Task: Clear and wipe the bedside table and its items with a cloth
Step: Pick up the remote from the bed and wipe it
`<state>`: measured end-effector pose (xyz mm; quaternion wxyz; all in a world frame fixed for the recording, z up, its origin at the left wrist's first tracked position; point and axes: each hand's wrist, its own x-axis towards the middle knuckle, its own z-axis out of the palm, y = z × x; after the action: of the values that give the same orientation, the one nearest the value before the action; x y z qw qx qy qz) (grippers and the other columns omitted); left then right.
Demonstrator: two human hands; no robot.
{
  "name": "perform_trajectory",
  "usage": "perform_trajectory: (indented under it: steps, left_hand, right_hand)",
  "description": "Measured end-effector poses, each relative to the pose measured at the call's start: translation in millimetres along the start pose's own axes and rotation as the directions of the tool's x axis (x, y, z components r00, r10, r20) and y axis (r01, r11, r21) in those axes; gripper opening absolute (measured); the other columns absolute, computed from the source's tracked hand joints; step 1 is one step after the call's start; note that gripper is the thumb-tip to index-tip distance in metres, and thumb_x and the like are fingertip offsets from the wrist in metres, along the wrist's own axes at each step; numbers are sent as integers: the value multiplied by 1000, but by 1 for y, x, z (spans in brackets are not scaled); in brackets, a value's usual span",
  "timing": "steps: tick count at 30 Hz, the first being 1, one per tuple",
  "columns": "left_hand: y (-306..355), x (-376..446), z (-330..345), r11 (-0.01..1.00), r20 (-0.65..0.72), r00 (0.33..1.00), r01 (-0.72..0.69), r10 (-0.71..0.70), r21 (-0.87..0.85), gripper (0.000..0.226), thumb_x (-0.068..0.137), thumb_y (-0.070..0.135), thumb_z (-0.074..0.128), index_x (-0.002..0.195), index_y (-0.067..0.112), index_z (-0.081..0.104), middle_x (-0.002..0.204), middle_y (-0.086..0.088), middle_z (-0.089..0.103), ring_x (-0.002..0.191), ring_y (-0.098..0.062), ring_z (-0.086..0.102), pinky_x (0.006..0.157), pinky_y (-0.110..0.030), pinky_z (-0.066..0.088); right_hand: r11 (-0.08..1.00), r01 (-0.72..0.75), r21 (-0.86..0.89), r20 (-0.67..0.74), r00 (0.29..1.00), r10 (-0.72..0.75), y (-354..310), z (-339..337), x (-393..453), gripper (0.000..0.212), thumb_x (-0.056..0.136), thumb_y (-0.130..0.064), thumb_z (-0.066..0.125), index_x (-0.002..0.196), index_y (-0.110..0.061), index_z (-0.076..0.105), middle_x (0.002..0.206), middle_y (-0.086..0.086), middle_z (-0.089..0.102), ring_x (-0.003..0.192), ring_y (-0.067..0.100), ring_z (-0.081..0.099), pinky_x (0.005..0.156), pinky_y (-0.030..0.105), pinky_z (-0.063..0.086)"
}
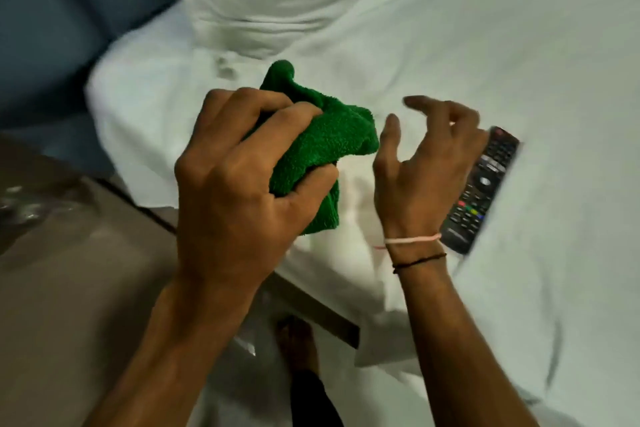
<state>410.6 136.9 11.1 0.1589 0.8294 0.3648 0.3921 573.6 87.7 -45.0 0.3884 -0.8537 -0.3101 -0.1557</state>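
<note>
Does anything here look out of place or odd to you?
Only the remote control: it lies on the white bedsheet beside the open right hand, not on the bedside table. The left hand grips a bunched green cloth. Nothing looks spilled or damaged.

Dim, flat indoor light with a greenish-grey cast; no clear source. Sheet [450, 45] was the brightest area, mildly washed out toward 1 o'clock. Soft shadows sat in its folds. Table [69, 288] at 8 o'clock was motion-smeared, with faint glare at 9 o'clock. Right hand [426, 163] fingertips were blurred; cloth [322, 146] fairly sharp. Wide-angle bending at the edges, overall soft and compressed.
</note>
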Motion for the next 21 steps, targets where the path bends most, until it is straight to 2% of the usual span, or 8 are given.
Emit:
perform_trajectory:
  steps: [3,5,8,12,14,16,18,21]
  left_hand:
    - [25,4,44,997,80,995,-50,55,-61,29,84,20,71,107,4,78,101,-14,75,93,-36,66,81,-21,44]
    - [31,2,62,995,97,993,-61,69,-80,28,86,19,70,109,5,77,102,-13,76,95,-36,67,82,-27,47]
    - [32,-3,82,994,117,992,-46,57,-98,29,87,15,70,113,5,76,105,-13,76,97,-37,67,84,-35,51]
    - [22,-5,83,962,71,987,158,-146,-221,31,87,12,62,114,7,75,100,-9,75,92,-33,69,81,-46,57]
    - [18,-4,76,915,56,965,260,-256,-307,30,87,13,60,113,10,75,96,-3,73,88,-27,70,80,-43,58]
    - [9,0,60,879,45,940,331,-337,-344,30,87,14,60,113,15,75,94,3,72,86,-16,70,79,-29,57]
    - [-7,3,37,854,10,919,370,-394,-365,29,87,15,60,112,23,72,95,6,72,87,-6,69,80,-20,54]
    - [-38,7,4,841,-76,886,403,-457,-361,28,88,13,58,111,20,72,100,-1,73,91,-6,68,83,-19,53]
  right_hand:
    - [847,-230,-480,50,956,288,82,-13,23,60,82,-40,60,138,-22,49,145,15,44,132,36,41,99,49,39]
    - [774,-328,-542,127,878,461,114,-13,20,73,87,-43,57,152,-22,31,158,21,27,146,37,26,112,56,27]
    - [846,-377,-377,169,870,463,134,-6,10,70,93,-34,51,156,-19,26,157,23,30,146,38,28,120,56,19]
    - [956,-286,-61,204,934,293,120,-7,2,67,82,-16,57,148,-15,44,142,12,50,124,28,53,107,34,45]
    - [979,-202,-6,258,946,197,106,-11,-3,67,79,-9,63,144,-14,51,142,9,53,124,22,56,102,20,44]
    - [973,-195,122,310,939,150,81,-14,-10,65,75,-6,68,139,-14,58,136,7,61,117,20,61,101,28,52]
    - [843,-402,357,457,862,218,44,-18,-20,63,75,1,70,135,-17,62,121,3,73,106,27,70,92,47,58]
    - [342,-804,486,836,542,85,-19,-19,-49,58,80,8,63,134,-13,62,118,7,75,105,34,72,89,46,60]
